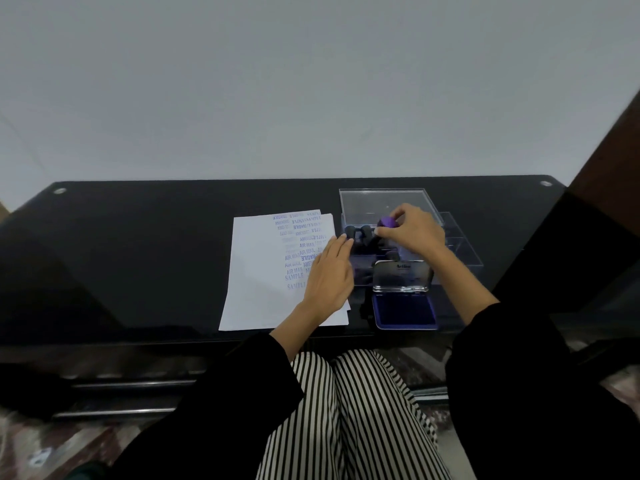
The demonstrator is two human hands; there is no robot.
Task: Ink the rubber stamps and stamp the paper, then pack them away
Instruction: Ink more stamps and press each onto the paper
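White paper (263,271) lies on the black table, its right part covered in blue stamped words. My left hand (327,275) rests flat on the paper's right edge, fingers straight, tips near the clear plastic box (356,202). Several black-handled stamps (360,232) stand in the box. My right hand (414,232) is over the box and pinches a purple-topped stamp (387,222). The ink pad (405,311) lies open in front of the box, blue pad showing, its lid (401,277) raised.
The black glass table (138,254) runs wide to the left, its front edge near my striped knees. The box's clear lid (464,247) lies to the right. A dark wooden piece (609,168) rises at the far right. A pale wall stands behind.
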